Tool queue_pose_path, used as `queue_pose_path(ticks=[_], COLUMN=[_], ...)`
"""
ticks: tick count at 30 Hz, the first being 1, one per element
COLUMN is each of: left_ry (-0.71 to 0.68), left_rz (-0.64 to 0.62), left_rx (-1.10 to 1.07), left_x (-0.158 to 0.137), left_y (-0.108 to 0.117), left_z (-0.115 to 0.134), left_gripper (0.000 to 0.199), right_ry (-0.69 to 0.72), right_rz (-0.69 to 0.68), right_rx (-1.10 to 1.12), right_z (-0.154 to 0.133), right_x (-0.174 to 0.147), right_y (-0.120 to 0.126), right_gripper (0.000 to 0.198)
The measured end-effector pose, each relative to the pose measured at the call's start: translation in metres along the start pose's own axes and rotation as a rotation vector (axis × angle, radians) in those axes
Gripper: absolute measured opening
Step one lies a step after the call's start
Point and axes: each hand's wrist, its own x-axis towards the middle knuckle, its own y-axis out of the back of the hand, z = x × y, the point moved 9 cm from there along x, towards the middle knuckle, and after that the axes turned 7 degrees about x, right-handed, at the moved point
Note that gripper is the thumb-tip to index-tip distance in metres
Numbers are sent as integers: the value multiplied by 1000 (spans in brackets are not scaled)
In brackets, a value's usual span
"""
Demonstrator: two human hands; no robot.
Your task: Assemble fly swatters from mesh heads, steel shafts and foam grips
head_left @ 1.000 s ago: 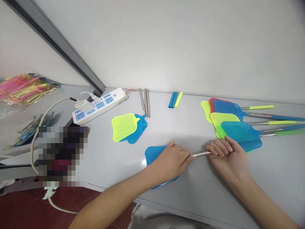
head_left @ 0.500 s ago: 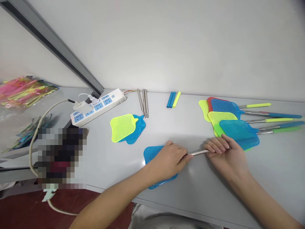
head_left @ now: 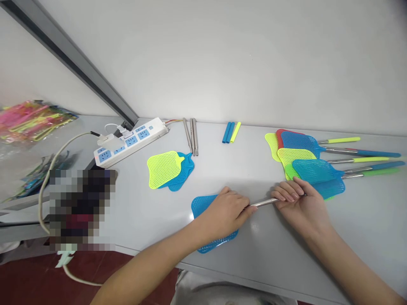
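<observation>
A blue fly swatter head (head_left: 203, 206) lies at the front of the table, partly covered by my left hand (head_left: 227, 212). That hand is closed around the neck, where the head meets a metal rod (head_left: 265, 202). My right hand (head_left: 300, 207) has its fingers wrapped round the rod's other end, palm turned up; the rod's tip is mostly hidden in it. Just beyond my right hand lies a pile of fly swatters with blue, yellow, green and red heads, a blue swatter (head_left: 314, 171) on top.
Loose yellow (head_left: 163, 169) and blue swatter heads (head_left: 182, 180) overlap at the left. Behind them lie several metal rods (head_left: 194, 137) and three coloured grip sleeves (head_left: 235, 132). A power strip (head_left: 133, 142), a cable (head_left: 47, 182) and bagged plastic pieces (head_left: 32, 120) are farther left. A wall stands behind.
Hardly anything differs. Both hands keep their hold on the fly swatter, with only a very slight shift of my right hand and of the view.
</observation>
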Motion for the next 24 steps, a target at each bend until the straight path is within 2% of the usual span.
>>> queue_pose_path(ticks=[24], left_ry=[-9], left_rz=[-5], left_rx=[15], left_x=[0], left_y=[0], left_z=[1], left_gripper=[35], right_ry=[-55], right_rz=[17], right_rx=[-5], right_z=[3], right_x=[2], right_y=[0], right_gripper=[34])
